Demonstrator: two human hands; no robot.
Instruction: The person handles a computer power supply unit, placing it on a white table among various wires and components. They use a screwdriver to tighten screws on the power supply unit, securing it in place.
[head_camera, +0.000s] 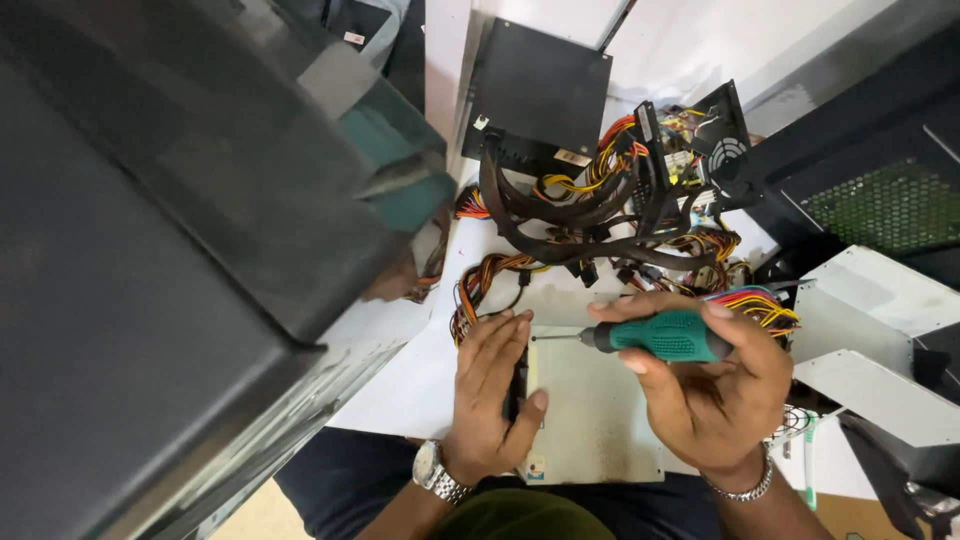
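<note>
White counter (400, 390) is carrying a flat, scuffed grey metal box (595, 410). Left hand (490, 395) is pressing its edge; right hand (700, 385), fingers wrapped, is gripping a ribbed green screwdriver (650, 335). Tangled coloured cables (600, 215) and a dark case (160, 230) are crowding around.

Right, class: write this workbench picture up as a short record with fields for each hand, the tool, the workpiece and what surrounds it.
left hand: flat on the left edge of the grey metal box, steadying it
right hand: gripping the screwdriver
tool: green and black handle, shaft pointing left, tip at the box's top edge
workpiece: pale grey box on a white table
surroundings: coloured wire bundles, black unit behind, open black case at right
</note>
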